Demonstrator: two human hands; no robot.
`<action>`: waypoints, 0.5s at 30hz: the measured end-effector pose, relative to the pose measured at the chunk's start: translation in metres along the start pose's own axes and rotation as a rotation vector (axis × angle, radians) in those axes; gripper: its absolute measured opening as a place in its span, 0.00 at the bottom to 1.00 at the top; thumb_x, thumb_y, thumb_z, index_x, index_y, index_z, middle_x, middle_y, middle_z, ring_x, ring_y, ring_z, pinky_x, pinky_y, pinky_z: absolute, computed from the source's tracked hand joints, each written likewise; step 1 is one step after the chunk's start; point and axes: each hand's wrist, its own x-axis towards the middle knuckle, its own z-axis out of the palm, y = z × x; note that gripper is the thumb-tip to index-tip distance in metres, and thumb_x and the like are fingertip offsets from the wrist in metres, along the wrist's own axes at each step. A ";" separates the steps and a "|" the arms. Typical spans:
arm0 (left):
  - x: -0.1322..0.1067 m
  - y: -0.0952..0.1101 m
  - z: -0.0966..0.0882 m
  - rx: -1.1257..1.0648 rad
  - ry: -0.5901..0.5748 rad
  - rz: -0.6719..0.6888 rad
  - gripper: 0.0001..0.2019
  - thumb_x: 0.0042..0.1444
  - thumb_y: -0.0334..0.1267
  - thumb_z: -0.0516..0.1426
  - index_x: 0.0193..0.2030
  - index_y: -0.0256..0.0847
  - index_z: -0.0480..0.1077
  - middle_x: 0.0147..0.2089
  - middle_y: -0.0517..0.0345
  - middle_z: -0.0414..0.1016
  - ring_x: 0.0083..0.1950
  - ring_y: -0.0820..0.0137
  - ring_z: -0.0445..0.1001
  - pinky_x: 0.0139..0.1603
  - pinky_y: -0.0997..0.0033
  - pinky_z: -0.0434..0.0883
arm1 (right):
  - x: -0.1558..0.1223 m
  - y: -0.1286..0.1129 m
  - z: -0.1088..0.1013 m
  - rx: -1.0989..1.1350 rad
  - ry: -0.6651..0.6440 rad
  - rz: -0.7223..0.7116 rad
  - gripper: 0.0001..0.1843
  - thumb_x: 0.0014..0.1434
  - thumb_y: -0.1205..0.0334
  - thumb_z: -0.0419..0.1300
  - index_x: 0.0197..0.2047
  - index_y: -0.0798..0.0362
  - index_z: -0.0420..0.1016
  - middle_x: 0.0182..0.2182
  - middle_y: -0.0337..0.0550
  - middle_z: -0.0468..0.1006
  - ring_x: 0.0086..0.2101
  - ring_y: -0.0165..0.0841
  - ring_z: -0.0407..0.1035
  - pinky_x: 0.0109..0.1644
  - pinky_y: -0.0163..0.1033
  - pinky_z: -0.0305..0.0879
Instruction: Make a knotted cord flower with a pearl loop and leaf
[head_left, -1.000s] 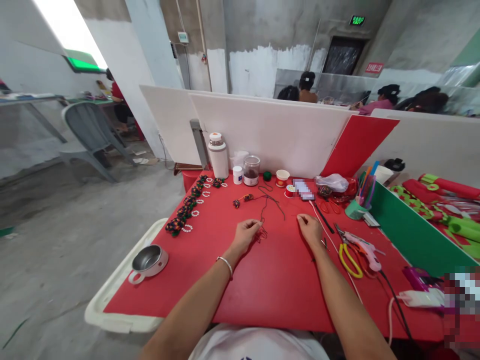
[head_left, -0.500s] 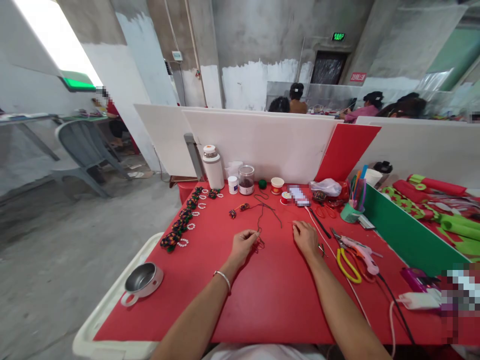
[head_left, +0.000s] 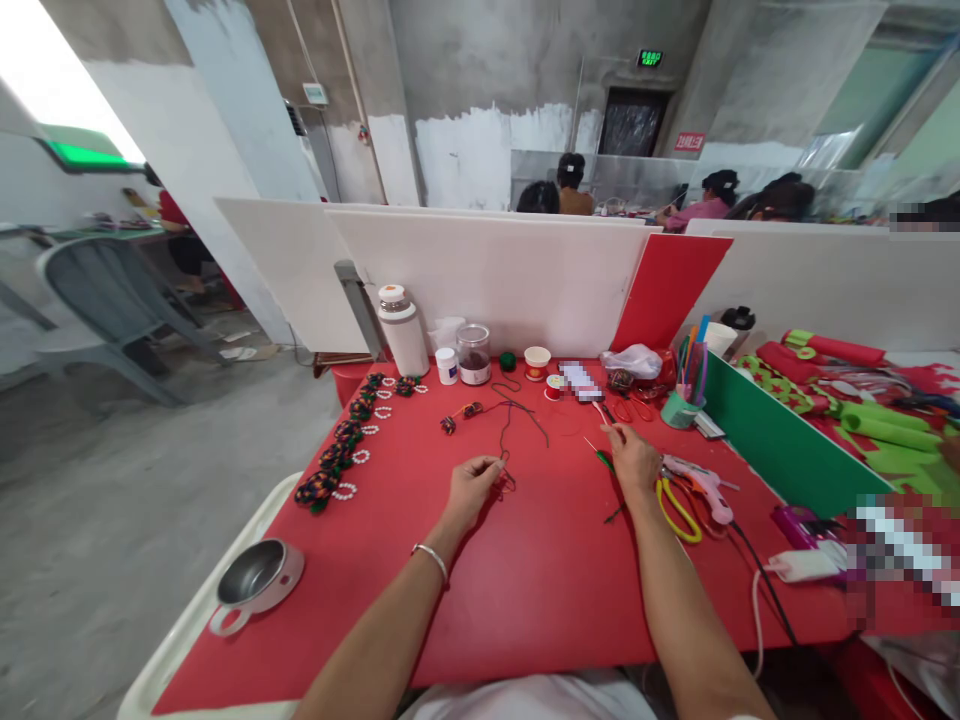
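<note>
My left hand [head_left: 474,490] is closed in a pinch on a dark cord [head_left: 505,440], low over the red tabletop. The cord runs away from the fingertips in loose bends, and a small loop of it lies beside them. To the right, my right hand [head_left: 634,462] has its fingers curled down at the table. What they grip, if anything, is hidden. Just left of this palm a thin tool with a metal point and green handle [head_left: 604,459] sticks out. Small dark multicoloured knotted pieces [head_left: 472,409] lie beyond the cord.
At left are a row of dark pompom-like pieces [head_left: 349,432] with white bead loops and a metal cup [head_left: 259,580]. A flask [head_left: 403,330], jar [head_left: 474,355] and thread spool [head_left: 554,388] stand behind. Yellow-handled pliers [head_left: 679,512] and a pink glue gun [head_left: 705,490] lie right.
My right hand has moved right and away from the thin red thread, over the spot where a black stick lay. The left hand keeps its pinch on the cord. The view has turned slightly right.
</note>
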 end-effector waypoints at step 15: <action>-0.003 0.006 0.001 -0.021 -0.009 -0.018 0.17 0.41 0.49 0.68 0.27 0.36 0.73 0.20 0.54 0.76 0.20 0.70 0.73 0.19 0.74 0.67 | -0.009 -0.004 -0.015 -0.225 -0.283 -0.255 0.20 0.64 0.46 0.59 0.39 0.53 0.83 0.40 0.56 0.80 0.40 0.42 0.76 0.39 0.40 0.62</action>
